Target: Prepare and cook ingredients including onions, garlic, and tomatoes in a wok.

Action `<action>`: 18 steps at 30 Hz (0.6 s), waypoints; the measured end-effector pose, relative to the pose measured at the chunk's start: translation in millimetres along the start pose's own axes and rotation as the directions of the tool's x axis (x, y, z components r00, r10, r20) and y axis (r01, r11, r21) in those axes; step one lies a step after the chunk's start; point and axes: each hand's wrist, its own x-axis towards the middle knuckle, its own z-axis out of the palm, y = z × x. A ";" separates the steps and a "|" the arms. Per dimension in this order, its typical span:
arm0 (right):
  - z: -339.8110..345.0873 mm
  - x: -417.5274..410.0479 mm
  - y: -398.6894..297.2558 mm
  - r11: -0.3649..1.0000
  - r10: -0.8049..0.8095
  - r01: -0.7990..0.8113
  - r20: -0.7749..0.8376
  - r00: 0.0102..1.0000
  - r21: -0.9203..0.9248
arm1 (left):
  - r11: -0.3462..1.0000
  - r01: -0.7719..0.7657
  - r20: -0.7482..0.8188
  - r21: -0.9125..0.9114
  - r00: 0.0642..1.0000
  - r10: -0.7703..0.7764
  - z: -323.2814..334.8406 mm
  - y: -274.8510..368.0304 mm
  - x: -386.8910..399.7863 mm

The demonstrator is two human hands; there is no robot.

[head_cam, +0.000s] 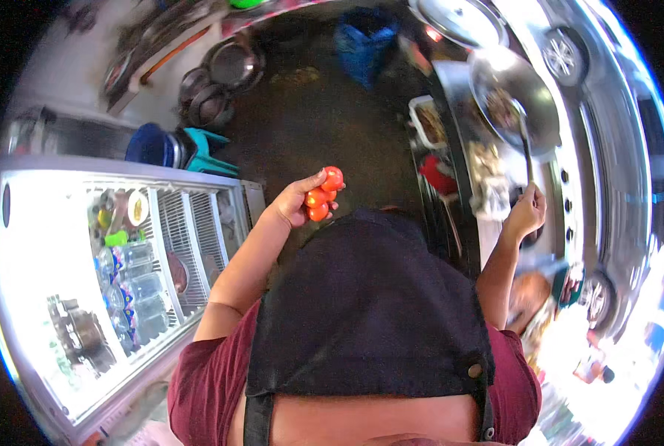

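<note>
Several small red tomatoes (317, 198) are clutched in my left hand (294, 202), out over the dark floor. On the other side, my right hand (526, 213) grips the handle of a long metal cooking utensil (526, 146). Its far end reaches into a large metal wok (538, 106), where some brownish food (500, 107) sits. Whether that end is a ladle or a spatula, I cannot tell. A pale, blurred heap of food or packets (487, 167) lies on the counter between the wok and my right hand.
A lit glass-front fridge (28, 223) with bottles (142, 279) stands at left, near a teal plastic stool (201, 156) and stacked pans (231, 61). A blue bag (365, 44) is ahead. Below the counter sit a white tray (427, 120) and a red item (437, 174). A car (616, 167) is beyond.
</note>
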 end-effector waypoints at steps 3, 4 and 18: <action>120.1 -29.7 -82.1 0.993 -0.116 0.117 0.207 0.971 0.009 | 0.980 -0.150 -0.024 -0.128 0.989 0.148 -54.4 40.3 -8.2; 157.7 -35.1 -102.3 0.972 -0.220 0.233 0.240 0.946 -0.028 | 0.959 -0.188 0.003 -0.210 0.981 0.193 -70.1 54.9 -6.9; 759.5 -182.1 -391.0 0.699 -0.586 0.571 0.803 0.112 0.431 | 0.633 -0.623 -0.449 -0.461 0.778 0.439 -284.0 313.9 2.3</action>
